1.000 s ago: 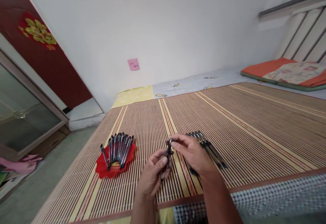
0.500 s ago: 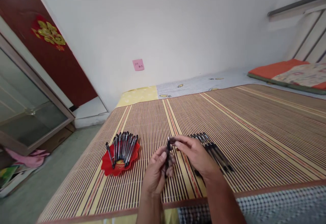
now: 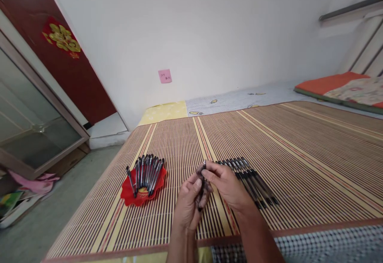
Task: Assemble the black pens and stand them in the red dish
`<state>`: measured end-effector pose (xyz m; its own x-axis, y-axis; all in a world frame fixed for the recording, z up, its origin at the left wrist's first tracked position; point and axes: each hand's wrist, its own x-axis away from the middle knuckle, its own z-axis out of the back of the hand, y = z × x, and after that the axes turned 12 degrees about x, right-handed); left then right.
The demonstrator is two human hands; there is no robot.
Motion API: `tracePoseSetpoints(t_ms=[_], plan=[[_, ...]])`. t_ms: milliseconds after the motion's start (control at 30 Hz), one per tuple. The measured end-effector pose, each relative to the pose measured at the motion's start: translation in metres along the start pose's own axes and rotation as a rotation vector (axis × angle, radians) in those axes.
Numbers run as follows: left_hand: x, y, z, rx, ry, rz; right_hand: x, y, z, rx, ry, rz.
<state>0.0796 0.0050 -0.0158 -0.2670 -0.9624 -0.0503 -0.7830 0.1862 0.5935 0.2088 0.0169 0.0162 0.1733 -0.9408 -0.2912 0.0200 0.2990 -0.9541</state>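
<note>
My left hand (image 3: 190,204) is closed around the barrel of a black pen (image 3: 201,186), held upright over the striped bamboo mat (image 3: 299,155). My right hand (image 3: 229,186) pinches the top end of that same pen with thumb and fingers. To the right of my hands lies a row of several black pens (image 3: 251,181) flat on the mat. To the left, a red dish (image 3: 143,185) holds several more black pens fanned out.
The mat covers a bed whose front edge (image 3: 209,242) runs under my forearms. A folded orange and patterned quilt (image 3: 347,89) lies at the far right. A pink sticky note (image 3: 165,76) is on the white wall. Floor, a glass door and clutter lie left.
Both hands stay joined on the one pen and have shifted slightly right and down in view; the right fingers have closed nearer onto its top end. The camera has turned a little.
</note>
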Motion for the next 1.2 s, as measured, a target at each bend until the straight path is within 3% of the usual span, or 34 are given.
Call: tracePoseSetpoints(t_ms=[133,333,467,600,833,1200], plan=[[0.0,0.0,-0.002,-0.109,0.085,-0.09,-0.002,0.001,-0.008,-0.027,0.065,-0.023],[0.006,-0.004,-0.01,-0.424,0.185,-0.343,-0.004,0.004,-0.02,-0.035,0.175,-0.07],[0.009,-0.006,-0.016,-0.531,0.247,-0.449,-0.005,0.006,-0.024,-0.072,0.186,-0.125],[0.005,-0.004,-0.016,-0.42,0.246,-0.352,-0.006,0.014,-0.014,-0.078,0.188,-0.147],[0.002,-0.001,-0.011,-0.156,0.252,-0.138,-0.004,0.022,0.008,-0.159,0.341,-0.176],[0.004,-0.01,-0.016,-0.12,0.11,0.055,0.002,0.008,0.013,-0.208,0.147,-0.105]])
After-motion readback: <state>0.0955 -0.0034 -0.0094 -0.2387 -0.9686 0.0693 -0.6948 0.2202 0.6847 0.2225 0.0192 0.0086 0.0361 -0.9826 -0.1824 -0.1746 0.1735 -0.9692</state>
